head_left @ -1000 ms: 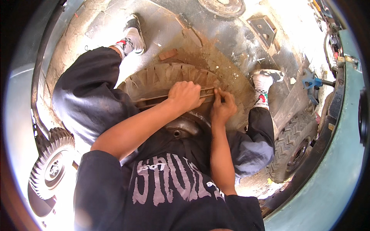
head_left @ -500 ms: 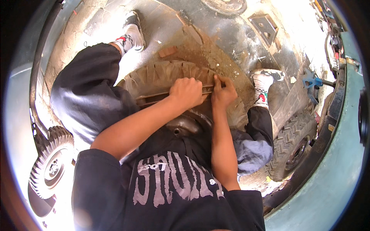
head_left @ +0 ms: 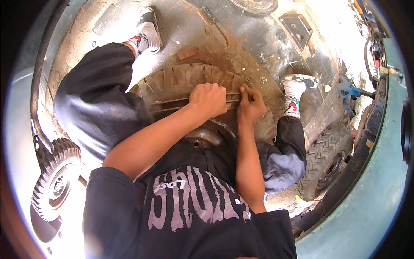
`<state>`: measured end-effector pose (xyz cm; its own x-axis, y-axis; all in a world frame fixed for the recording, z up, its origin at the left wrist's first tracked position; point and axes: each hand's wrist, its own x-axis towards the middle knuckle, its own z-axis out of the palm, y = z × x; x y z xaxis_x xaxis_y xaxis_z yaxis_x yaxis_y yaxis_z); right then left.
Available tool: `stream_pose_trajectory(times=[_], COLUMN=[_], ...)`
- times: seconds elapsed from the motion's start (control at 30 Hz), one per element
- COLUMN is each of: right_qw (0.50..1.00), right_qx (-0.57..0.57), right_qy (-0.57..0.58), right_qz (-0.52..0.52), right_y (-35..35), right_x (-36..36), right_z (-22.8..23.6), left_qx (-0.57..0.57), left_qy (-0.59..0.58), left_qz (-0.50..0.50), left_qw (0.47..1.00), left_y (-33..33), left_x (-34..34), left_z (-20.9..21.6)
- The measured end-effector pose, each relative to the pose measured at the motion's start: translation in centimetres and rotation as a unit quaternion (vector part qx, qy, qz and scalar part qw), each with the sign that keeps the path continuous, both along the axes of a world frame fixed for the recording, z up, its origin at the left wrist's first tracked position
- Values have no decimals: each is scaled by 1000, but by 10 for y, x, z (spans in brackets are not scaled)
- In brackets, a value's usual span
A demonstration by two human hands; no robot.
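Between my bent legs stands a large dusty tyre (head_left: pixel 189 75) with chunky tread blocks. Part of its dark metal wheel rim (head_left: pixel 215 131) shows near my lap. Across the tyre runs a long, narrow brown strip (head_left: pixel 168 102) with raised parallel edges; whether it belongs to the tyre I cannot tell. My left hand (head_left: pixel 208 100) is closed in a fist around the middle of this strip, its fingertips hidden. At the strip's right end, my right hand (head_left: pixel 252 103) pinches it between thumb and fingers.
A brush (head_left: pixel 211 23) and a reddish block (head_left: pixel 187 53) lie beyond the tyre. Farther right are a metal plate with holes (head_left: pixel 297 29) and a blue tool (head_left: pixel 348 90). Wheeled vehicles flank me, one wheel (head_left: pixel 58 185) at left and another (head_left: pixel 325 166) at right.
The tyre's top and the strip have shifted slightly away from me, and more of the strip shows left of my left hand. Both hands keep their grip.
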<state>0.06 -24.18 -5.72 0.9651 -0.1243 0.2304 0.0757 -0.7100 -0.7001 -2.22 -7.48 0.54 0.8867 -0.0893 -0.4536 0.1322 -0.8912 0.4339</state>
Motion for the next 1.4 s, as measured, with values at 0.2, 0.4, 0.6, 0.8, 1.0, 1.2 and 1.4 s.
stream_pose_trajectory(times=[0.2,0.4,0.6,0.8,1.0,1.2,1.4], right_qw=[999,998,999,997,997,997,993], right_qx=[-37,-55,-33,-70,-44,-59,-29], right_qy=[31,-5,16,-8,43,19,83], right_qz=[-12,8,-26,-15,-39,-42,-76], right_y=[-17,1,-18,-3,-22,-2,-24], right_x=[-33,4,-39,-2,-46,3,-49], right_z=[8,-1,-1,-2,5,-4,-3], left_qx=[-2,9,2,-7,-7,-2,3], left_qy=[3,-13,-11,-20,-12,-28,-17], left_qz=[-4,-9,-4,0,-5,-14,-22], left_qw=[1000,1000,1000,1000,1000,1000,1000], left_y=[2,-2,2,0,3,-1,4], left_x=[-2,0,-5,1,-4,-4,-3], left_z=[-1,-5,-6,1,-10,-9,-10])
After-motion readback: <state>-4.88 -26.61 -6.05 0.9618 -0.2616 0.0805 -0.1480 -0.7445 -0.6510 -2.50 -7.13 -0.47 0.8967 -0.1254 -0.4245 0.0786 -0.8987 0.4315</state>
